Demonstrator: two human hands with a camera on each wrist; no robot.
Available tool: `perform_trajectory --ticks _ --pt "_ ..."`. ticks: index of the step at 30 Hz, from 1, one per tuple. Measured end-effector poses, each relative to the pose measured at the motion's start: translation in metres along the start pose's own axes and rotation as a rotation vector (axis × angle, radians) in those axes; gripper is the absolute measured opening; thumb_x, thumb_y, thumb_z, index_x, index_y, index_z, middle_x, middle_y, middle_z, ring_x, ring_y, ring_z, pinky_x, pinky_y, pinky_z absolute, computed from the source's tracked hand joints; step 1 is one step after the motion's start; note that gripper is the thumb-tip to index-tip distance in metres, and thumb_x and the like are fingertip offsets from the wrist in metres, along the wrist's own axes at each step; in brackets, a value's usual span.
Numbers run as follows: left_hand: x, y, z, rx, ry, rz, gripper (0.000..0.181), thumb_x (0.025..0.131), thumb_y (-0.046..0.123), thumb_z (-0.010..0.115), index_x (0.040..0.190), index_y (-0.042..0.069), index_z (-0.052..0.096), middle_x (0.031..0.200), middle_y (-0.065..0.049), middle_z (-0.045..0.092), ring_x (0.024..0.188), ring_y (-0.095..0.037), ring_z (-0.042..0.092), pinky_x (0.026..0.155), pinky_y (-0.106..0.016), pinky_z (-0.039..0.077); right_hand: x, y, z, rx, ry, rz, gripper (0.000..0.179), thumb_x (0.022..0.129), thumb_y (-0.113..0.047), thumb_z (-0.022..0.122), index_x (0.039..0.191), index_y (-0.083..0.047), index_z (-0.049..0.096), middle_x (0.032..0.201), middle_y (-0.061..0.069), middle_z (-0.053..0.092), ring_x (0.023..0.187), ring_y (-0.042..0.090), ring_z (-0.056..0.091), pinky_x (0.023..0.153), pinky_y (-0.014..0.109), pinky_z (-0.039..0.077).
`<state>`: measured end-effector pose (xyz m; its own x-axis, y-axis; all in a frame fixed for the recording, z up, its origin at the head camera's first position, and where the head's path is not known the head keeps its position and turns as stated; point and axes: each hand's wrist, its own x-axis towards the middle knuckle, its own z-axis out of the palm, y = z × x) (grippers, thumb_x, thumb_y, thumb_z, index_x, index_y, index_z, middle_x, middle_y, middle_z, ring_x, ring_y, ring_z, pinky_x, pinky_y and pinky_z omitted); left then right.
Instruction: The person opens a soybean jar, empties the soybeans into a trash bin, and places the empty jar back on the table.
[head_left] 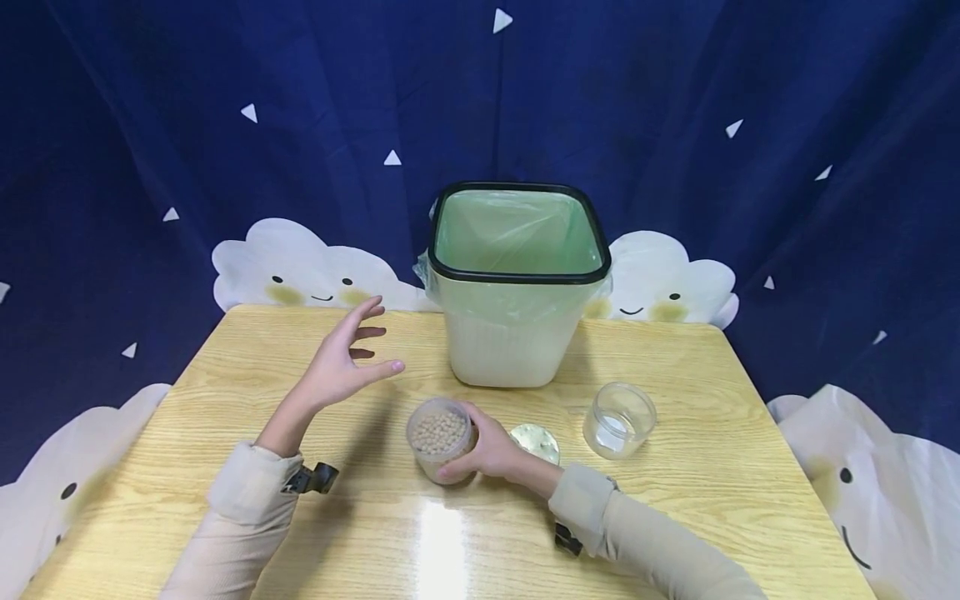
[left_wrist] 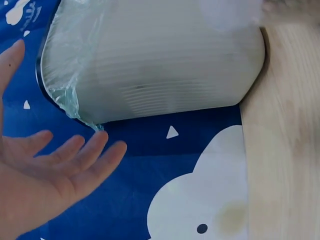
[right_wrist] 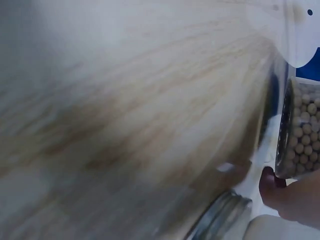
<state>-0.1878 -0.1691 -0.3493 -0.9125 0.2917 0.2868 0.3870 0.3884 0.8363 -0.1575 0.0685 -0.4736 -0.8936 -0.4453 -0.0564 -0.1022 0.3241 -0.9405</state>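
Observation:
My right hand (head_left: 491,446) grips the side of a clear plastic jar (head_left: 431,462), thumb in front and fingers behind. Small round beige balls (head_left: 438,432) fill the jar, and its top is uncovered. In the right wrist view the jar (right_wrist: 300,132) appears at the right edge, with part of my hand (right_wrist: 292,197) below it. My left hand (head_left: 341,360) is raised to the left of the jar, fingers spread and nothing held. The left wrist view shows that hand (left_wrist: 55,175) with its palm bare. A shiny round lid (head_left: 536,443) lies by my right wrist, partly covered.
Behind the jar stands a pale bin (head_left: 502,337) with a black rim and a green liner bag (head_left: 517,233). A clear jar without a lid (head_left: 618,421) sits on the wooden table (head_left: 675,517) at the right. A dark blue curtain (head_left: 337,100) hangs behind.

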Motion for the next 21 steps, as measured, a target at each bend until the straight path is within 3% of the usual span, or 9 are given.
perform_trajectory --ticks 13,21 --pt "-0.014 -0.011 0.005 -0.068 -0.083 0.012 0.085 0.074 0.007 0.074 0.143 0.009 0.024 0.139 -0.018 0.034 0.117 -0.037 0.045 0.084 -0.049 0.045 -0.017 -0.018 -0.026 0.021 0.008 -0.076 0.099 0.051 -0.021 0.089 0.135 -0.021 0.038 0.128 -0.003 0.047 0.117 0.020 0.043 0.100 0.047 0.028" --pt "-0.016 -0.015 0.007 -0.119 -0.097 0.046 0.084 0.074 0.003 0.073 0.142 0.008 0.025 0.137 -0.019 0.036 0.116 -0.039 0.044 0.085 -0.050 0.044 -0.023 -0.032 -0.043 0.045 0.051 -0.197 0.095 0.053 -0.009 0.087 0.135 -0.011 0.039 0.127 0.007 0.048 0.115 0.024 0.045 0.097 0.043 0.034"
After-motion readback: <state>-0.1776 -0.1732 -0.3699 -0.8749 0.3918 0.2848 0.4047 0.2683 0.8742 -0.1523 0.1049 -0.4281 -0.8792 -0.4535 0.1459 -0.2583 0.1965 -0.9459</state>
